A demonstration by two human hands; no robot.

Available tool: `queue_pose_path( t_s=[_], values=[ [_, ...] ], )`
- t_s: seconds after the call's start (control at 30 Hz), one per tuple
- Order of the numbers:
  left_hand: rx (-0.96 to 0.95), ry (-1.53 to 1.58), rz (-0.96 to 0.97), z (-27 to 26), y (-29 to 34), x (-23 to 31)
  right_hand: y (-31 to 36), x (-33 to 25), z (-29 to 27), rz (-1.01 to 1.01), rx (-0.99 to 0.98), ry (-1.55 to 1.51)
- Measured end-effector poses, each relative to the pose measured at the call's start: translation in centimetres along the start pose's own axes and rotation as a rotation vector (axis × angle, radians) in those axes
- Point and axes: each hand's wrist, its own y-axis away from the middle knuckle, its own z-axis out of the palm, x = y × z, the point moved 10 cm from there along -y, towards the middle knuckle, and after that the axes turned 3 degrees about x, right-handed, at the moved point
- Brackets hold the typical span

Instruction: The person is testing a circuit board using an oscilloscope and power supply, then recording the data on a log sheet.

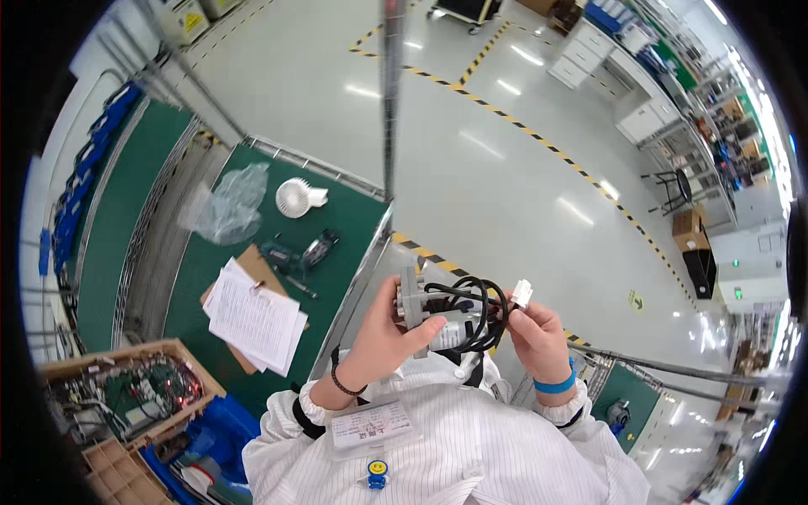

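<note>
Both the motor (449, 335) and the coiled cable (483, 343) sit before the smock (459, 429), the left hand (380, 338) clasping the motor, seemingly to bear its weight, the right hand (540, 338) pinching the cable beside the white plug (522, 292), probably to stop loops dangling.

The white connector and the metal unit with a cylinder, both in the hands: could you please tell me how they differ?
The white connector is small and blocky, while the metal unit is much larger, with a cylinder and a plate. The connector is white; the unit is mostly silver-grey. The connector is at the right hand, the unit in the left hand. Both are held up before the person.
</note>
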Motion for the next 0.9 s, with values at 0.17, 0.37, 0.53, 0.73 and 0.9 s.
queue_pose_path(
  t_s=[0.17,0.37,0.53,0.73,0.9],
  values=[
    [-0.235,-0.020,0.106,17.0,-9.0,1.8,0.6,-10.7,-15.1,-0.306,0.256,0.001],
    [-0.416,-0.089,-0.092,34.2,-18.3,-1.8,2.8,-19.2,-30.8,-0.312,0.345,0.181],
    [-0.584,-0.264,-0.143,46.2,-24.8,-3.4,1.9,-19.7,-43.4,-0.343,0.611,0.287],
    [-0.786,-0.427,-0.238,60.0,-35.1,-7.0,-1.1,-21.4,-57.9,-0.322,0.841,0.270],
    [-0.825,-0.507,-0.336,70.9,-44.7,-5.3,-5.7,-28.0,-66.5,-0.317,0.872,0.038]
  ],
)
